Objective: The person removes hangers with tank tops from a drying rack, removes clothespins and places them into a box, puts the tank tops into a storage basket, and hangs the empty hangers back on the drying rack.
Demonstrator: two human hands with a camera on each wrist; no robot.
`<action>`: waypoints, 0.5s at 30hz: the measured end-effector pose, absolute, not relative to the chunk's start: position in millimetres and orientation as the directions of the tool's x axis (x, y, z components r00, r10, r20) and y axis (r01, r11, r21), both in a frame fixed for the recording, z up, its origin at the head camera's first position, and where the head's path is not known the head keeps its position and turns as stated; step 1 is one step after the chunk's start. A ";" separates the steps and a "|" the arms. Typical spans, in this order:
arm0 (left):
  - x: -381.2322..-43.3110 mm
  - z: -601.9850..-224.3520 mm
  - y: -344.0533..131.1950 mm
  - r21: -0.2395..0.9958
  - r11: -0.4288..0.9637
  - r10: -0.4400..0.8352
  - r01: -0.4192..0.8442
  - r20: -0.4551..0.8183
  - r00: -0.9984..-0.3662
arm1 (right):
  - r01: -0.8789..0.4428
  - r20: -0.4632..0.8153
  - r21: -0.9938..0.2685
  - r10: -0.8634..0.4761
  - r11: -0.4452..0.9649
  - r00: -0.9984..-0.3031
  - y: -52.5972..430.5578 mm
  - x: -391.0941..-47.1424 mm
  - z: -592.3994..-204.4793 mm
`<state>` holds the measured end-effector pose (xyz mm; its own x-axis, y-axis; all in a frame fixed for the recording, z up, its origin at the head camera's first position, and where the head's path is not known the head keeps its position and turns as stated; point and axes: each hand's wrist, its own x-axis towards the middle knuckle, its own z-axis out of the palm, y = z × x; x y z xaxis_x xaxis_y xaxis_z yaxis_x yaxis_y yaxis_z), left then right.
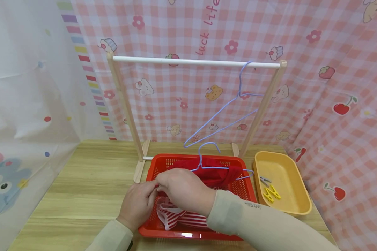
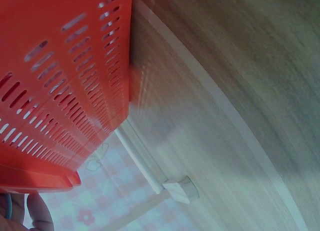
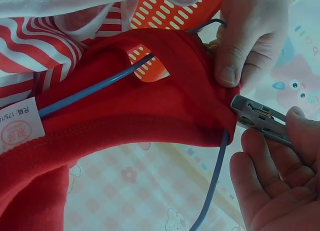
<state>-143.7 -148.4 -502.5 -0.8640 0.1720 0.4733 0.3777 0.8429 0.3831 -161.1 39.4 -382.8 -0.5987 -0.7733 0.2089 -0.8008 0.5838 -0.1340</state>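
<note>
A red garment with a white label lies over a blue wire hanger, above the red basket. At one end of the hanger my left hand pinches the garment's strap; its thumb shows in the right wrist view. My right hand holds a grey clothespin between thumb and fingers, the clip's tip at the strap's edge. Whether the clip bites the cloth I cannot tell. In the head view my hands hide the clip. Red-and-white striped cloth lies in the basket.
Behind the basket stands a wooden rack with a white top bar, where a second blue hanger hangs at the right. To the right, a yellow tray holds yellow clothespins and a grey clothespin.
</note>
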 end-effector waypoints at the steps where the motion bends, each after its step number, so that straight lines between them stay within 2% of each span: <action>1: -143.7 -502.5 -148.5 0.381 0.844 0.172 0.377 0.473 -0.864 | -0.798 0.206 -0.146 -0.771 0.585 -0.603 39.7 -160.9 -381.7; 15: -142.9 -501.1 -147.6 0.409 0.835 0.168 0.369 0.448 -0.878 | -0.748 0.195 -0.258 -0.725 0.612 -0.661 50.3 -160.2 -377.9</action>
<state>-142.9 -147.6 -501.1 -0.8783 0.1682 0.4476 0.3686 0.8346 0.4095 -160.2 50.3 -377.9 -0.6606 -0.7250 0.1948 -0.7477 0.6120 -0.2578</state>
